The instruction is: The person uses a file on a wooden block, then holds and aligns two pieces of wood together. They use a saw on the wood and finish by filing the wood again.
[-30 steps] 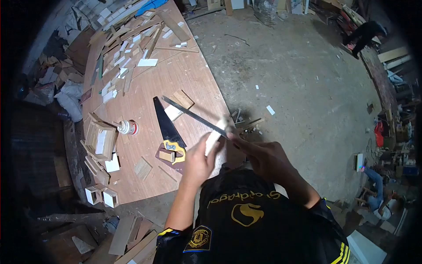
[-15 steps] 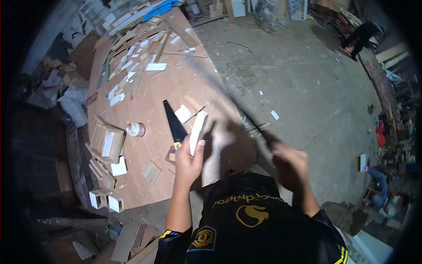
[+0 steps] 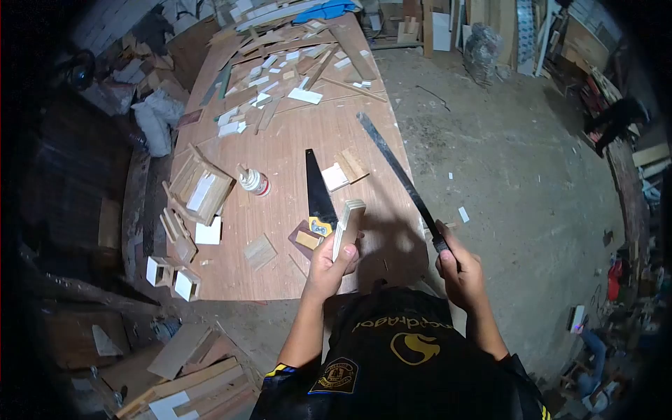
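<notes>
In my left hand (image 3: 332, 264) is a small piece of wood (image 3: 352, 222), gripped at its lower end, with a pale edge and a rounded top corner. My right hand (image 3: 462, 271) is wrapped around the near end of a long, dark flat file (image 3: 399, 168), which slants up and left over the table. The file and the wood are apart. Just beyond my left hand, a handsaw (image 3: 318, 189) with a yellow-and-black handle lies on the table. Close by it are a small wooden block (image 3: 308, 240) on a dark red piece, and a white-faced offcut (image 3: 334, 177).
Left on the wooden table (image 3: 280, 154) stand a glue bottle (image 3: 253, 182) and a wooden box-like assembly (image 3: 203, 185). Small wooden frames (image 3: 173, 276) sit at the near left corner. Scattered offcuts (image 3: 304, 96) cover the far end. Concrete floor (image 3: 504, 182) lies to the right.
The file, blurred before, is now sharp and held still enough to see. The wood in my left hand has turned, showing its brown face. My view has shifted left, so the table appears further right.
</notes>
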A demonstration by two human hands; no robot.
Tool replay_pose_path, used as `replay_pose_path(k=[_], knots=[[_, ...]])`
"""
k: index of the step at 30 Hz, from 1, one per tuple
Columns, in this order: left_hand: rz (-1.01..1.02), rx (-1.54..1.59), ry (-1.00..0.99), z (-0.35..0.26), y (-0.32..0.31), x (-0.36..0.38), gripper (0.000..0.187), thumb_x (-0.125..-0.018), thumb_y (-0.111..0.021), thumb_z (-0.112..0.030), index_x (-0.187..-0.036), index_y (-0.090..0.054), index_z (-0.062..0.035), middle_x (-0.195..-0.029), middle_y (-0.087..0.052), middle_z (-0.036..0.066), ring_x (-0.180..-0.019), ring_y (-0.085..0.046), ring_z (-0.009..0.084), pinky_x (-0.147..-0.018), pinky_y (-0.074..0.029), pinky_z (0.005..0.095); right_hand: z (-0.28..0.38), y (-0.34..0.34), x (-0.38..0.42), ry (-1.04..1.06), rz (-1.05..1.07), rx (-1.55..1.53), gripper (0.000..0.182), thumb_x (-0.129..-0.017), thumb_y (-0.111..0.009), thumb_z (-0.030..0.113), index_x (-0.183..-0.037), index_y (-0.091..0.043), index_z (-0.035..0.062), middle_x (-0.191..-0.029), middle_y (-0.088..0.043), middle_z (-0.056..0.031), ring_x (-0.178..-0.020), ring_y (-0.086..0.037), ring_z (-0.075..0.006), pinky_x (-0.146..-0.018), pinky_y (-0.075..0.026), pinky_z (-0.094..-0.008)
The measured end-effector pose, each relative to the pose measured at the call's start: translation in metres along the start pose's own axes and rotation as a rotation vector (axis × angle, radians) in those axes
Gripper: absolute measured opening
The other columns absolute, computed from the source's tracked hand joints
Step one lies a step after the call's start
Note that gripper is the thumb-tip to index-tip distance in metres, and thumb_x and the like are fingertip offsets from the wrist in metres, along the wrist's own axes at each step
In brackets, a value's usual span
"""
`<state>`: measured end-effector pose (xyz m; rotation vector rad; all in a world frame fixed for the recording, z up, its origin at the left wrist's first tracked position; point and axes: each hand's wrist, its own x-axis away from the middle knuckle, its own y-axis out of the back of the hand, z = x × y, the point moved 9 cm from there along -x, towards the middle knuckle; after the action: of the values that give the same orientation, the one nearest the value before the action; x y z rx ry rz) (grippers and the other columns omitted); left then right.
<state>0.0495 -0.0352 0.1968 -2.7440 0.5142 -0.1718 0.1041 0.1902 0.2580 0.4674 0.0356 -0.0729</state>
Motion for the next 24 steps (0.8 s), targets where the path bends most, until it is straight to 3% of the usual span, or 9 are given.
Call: replay_pose_path(k=[5, 6, 10, 12, 13, 16, 18, 22, 24], knots=[[-0.049, 0.126, -0.087, 0.004, -0.001, 0.008, 0.048, -0.104, -0.039, -0.042, -0.119, -0.051, 0.0017, -0.075, -0.047, 0.0, -0.061, -0.042, 0.0068, -0.055, -0.034, 0.022, -0.043, -0.025, -0.009, -0.193, 0.18, -0.093, 0.051, -0.099, -0.044, 0.033, -0.144, -0.044, 0.0076, -0.074, -0.047, -0.0015, -0.068, -0.046, -0.0089, -0.064, -0.041, -0.0244], [-0.123, 0.115, -0.072, 0.008, 0.003, 0.01, 0.05, -0.104, -0.035, -0.043, -0.12, -0.05, 0.0015, -0.076, -0.048, 0.001, -0.062, -0.043, 0.0084, -0.057, -0.036, 0.0232, -0.061, -0.035, -0.014, -0.217, 0.256, -0.066, 0.048, -0.101, -0.043, 0.03, -0.142, -0.043, 0.0067, -0.131, -0.057, -0.0233, -0.122, -0.056, -0.0377, -0.099, -0.045, -0.0388], [-0.326, 0.047, -0.122, 0.019, 0.017, 0.026, 0.04, -0.105, -0.036, -0.035, -0.123, -0.044, 0.0002, -0.083, -0.055, 0.006, -0.069, -0.054, 0.0143, -0.066, -0.046, 0.0277, -0.159, -0.071, -0.03, -0.054, 0.285, 0.112, 0.046, -0.097, -0.047, 0.02, -0.141, -0.044, 0.0081, -0.123, -0.06, -0.0234, -0.115, -0.057, -0.0413, -0.093, -0.048, -0.0449], [-0.465, -0.039, -0.121, 0.024, 0.032, 0.043, 0.031, -0.104, -0.044, -0.026, -0.122, -0.042, -0.001, -0.092, -0.063, 0.01, -0.083, -0.064, 0.0201, -0.077, -0.052, 0.032, -0.185, -0.084, -0.029, 0.19, 0.225, 0.199, 0.048, -0.096, -0.045, 0.016, -0.143, -0.041, 0.0095, -0.107, -0.061, -0.0227, -0.096, -0.06, -0.0413, -0.085, -0.049, -0.0485], [-0.524, -0.052, -0.113, 0.027, 0.038, 0.052, 0.027, -0.103, -0.048, -0.021, -0.121, -0.042, -0.0016, -0.098, -0.065, 0.013, -0.091, -0.066, 0.0217, -0.081, -0.053, 0.0339, -0.204, -0.092, -0.028, 0.197, 0.241, 0.196, 0.048, -0.096, -0.045, 0.016, -0.143, -0.041, 0.0095, -0.107, -0.061, -0.0227, -0.096, -0.06, -0.0413, -0.085, -0.049, -0.0485], [-0.689, -0.169, -0.117, 0.043, 0.062, 0.084, 0.027, -0.102, -0.049, -0.024, -0.12, -0.045, -0.0042, -0.102, -0.065, 0.013, -0.09, -0.067, 0.0216, -0.082, -0.054, 0.0348, -0.25, -0.121, -0.025, 0.087, 0.434, 0.436, 0.054, -0.093, -0.048, 0.01, -0.146, -0.037, 0.0133, -0.111, -0.058, -0.0234, -0.096, -0.059, -0.0431, -0.084, -0.049, -0.0502], [-0.855, -0.145, -0.099, 0.053, 0.074, 0.111, 0.027, -0.1, -0.054, -0.02, -0.12, -0.045, -0.0045, -0.108, -0.064, 0.013, -0.095, -0.065, 0.0218, -0.083, -0.055, 0.0359, -0.264, -0.135, -0.021, -0.014, 0.511, 0.568, 0.069, -0.088, -0.051, 0.008, -0.151, -0.028, 0.0229, -0.13, -0.047, -0.0308, -0.11, -0.054, -0.0483, -0.088, -0.048, -0.0529], [-1.002, -0.078, -0.035, 0.063, 0.07, 0.143, 0.031, -0.097, -0.059, -0.015, -0.121, -0.043, -0.0026, -0.11, -0.063, 0.014, -0.098, -0.064, 0.0211, -0.082, -0.056, 0.0336, -0.289, -0.162, -0.025, 0.069, 0.536, 0.573, 0.073, -0.087, -0.054, 0.013, -0.153, -0.024, 0.0237, -0.127, -0.047, -0.0327, -0.112, -0.052, -0.0494, -0.093, -0.045, -0.0553], [-1.007, -0.166, -0.01, 0.066, 0.07, 0.152, 0.032, -0.096, -0.062, -0.015, -0.12, -0.045, -0.0026, -0.108, -0.061, 0.009, -0.097, -0.063, 0.0179, -0.08, -0.056, 0.0323, -0.295, -0.171, -0.022, 0.085, 0.646, 0.744, 0.072, -0.085, -0.057, 0.017, -0.151, -0.027, 0.0227, -0.131, -0.046, -0.0299, -0.116, -0.05, -0.0487, -0.096, -0.044, -0.0562]])
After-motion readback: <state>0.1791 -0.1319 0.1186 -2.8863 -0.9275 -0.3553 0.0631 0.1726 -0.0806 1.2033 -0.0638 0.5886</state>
